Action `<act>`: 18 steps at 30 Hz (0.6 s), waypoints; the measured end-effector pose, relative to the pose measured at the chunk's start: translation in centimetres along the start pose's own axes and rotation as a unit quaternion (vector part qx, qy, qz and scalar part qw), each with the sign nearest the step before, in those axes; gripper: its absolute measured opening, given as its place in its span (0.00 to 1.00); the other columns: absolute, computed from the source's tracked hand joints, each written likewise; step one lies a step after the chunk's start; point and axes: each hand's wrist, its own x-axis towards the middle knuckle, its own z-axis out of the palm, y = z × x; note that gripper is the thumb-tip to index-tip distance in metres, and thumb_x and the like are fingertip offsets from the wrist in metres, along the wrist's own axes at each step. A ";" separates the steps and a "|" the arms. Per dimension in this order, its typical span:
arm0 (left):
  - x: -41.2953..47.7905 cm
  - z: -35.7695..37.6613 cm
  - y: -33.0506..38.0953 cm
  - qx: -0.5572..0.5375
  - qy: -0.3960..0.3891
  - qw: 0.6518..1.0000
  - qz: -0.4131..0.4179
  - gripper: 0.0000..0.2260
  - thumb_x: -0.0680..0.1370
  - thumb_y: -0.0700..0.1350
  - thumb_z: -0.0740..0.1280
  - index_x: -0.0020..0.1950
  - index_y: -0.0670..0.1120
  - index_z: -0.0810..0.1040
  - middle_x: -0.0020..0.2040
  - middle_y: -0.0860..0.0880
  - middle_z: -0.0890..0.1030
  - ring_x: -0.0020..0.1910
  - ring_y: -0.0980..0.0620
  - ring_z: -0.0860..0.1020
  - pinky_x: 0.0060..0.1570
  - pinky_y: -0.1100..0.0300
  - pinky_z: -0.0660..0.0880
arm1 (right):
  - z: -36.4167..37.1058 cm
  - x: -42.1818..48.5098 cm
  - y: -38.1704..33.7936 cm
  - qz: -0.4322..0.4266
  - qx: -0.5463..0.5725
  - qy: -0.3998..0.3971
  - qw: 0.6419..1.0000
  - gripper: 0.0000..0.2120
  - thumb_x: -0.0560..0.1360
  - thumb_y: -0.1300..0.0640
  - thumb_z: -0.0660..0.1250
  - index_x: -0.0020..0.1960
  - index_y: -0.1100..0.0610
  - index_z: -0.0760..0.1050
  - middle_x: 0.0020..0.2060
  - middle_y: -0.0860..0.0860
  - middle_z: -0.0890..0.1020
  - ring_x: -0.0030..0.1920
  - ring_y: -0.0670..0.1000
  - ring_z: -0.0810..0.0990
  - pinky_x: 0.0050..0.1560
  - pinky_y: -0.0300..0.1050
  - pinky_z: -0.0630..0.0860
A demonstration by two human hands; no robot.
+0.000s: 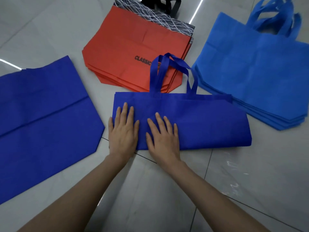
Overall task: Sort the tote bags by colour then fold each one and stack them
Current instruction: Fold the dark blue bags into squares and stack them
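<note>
Both hands lay flat with fingers straight and spread, gripping nothing. The left hand [122, 131] rested over the left edge of the folded dark blue bag [200, 118], and the right hand [163, 139] pressed the cloth just beside it. The bag sat on the floor [167, 190], its handles [168, 71] pointing away. For a good crease, the palms should probably sweep right along the near fold, keeping the edges matched. A dark blue pile [45, 114] lay to the left and a light blue pile [254, 64] to the right. Farthest off, the red pile [133, 44] read "CLASSIC"; the handles hid any further letters.

Glossy grey tiled floor [267, 164] (light strips [198, 9] reflected in it).
</note>
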 end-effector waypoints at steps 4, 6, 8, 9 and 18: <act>-0.1 1.2 -0.3 0.026 -0.013 0.999 -0.022 0.29 0.79 0.56 0.41 0.76 0.44 0.57 0.77 0.44 0.55 0.75 0.45 0.54 0.71 0.45 0.52 | -0.6 3.0 0.2 -0.068 -0.016 -0.040 0.997 0.25 0.78 0.45 0.48 0.73 0.48 0.65 0.73 0.49 0.65 0.72 0.56 0.64 0.69 0.61 0.61; 0.0 1.5 -0.3 0.029 -0.016 0.999 -0.026 0.29 0.79 0.57 0.42 0.76 0.44 0.56 0.77 0.44 0.54 0.76 0.45 0.53 0.71 0.45 0.51 | -0.4 3.8 1.0 -0.115 -0.042 -0.097 0.988 0.26 0.79 0.43 0.43 0.75 0.45 0.57 0.75 0.47 0.59 0.75 0.55 0.57 0.71 0.61 0.55; 0.0 1.5 -0.2 0.031 -0.015 0.999 -0.033 0.29 0.79 0.57 0.43 0.76 0.44 0.56 0.77 0.43 0.55 0.76 0.44 0.53 0.71 0.45 0.51 | -0.6 4.6 2.9 -0.114 -0.049 -0.121 0.985 0.27 0.78 0.40 0.39 0.76 0.42 0.50 0.77 0.44 0.52 0.77 0.53 0.50 0.73 0.59 0.46; 0.0 1.5 -0.1 0.034 -0.014 0.999 -0.036 0.29 0.79 0.57 0.43 0.76 0.44 0.56 0.77 0.43 0.55 0.76 0.44 0.53 0.71 0.45 0.52 | -0.8 4.8 4.3 -0.089 -0.053 -0.118 0.988 0.27 0.77 0.40 0.38 0.76 0.41 0.48 0.77 0.44 0.50 0.77 0.52 0.47 0.73 0.58 0.43; -0.1 1.2 0.3 0.038 -0.017 0.998 -0.050 0.25 0.82 0.54 0.47 0.77 0.44 0.54 0.77 0.42 0.52 0.76 0.43 0.50 0.72 0.47 0.50 | -4.6 4.0 16.8 0.071 -0.109 -0.101 0.986 0.25 0.81 0.41 0.41 0.77 0.42 0.44 0.77 0.46 0.49 0.77 0.51 0.43 0.73 0.58 0.39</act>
